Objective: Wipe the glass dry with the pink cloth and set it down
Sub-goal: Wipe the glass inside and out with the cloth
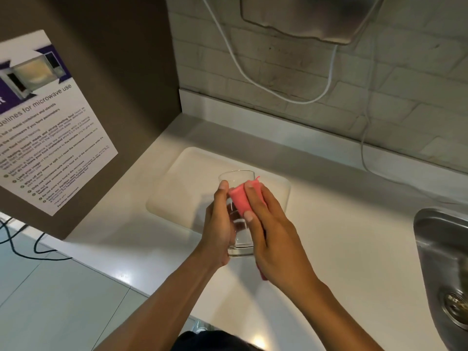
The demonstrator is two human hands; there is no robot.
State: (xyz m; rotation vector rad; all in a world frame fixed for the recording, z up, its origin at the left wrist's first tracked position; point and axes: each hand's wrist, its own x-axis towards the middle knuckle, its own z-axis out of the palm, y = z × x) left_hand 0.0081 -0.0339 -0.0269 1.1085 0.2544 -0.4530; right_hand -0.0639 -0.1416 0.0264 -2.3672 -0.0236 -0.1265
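— Where's our clear, straight-sided drinking glass (239, 216)?

— Clamped in our left hand (219, 224), lifted above the white countertop (342, 236), tilted away.

— And the folded pink cloth (241, 200)?

— Our right hand (273, 234) is closed over it, pressing it against the wall. We should turn the glass, keeping our pressure even.

The single head view looks steeply down, close over the white counter (329, 236) toward the tiled wall (304, 79).

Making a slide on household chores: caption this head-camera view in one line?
Left hand holds a clear glass above the white counter while right hand presses pink cloth against it.
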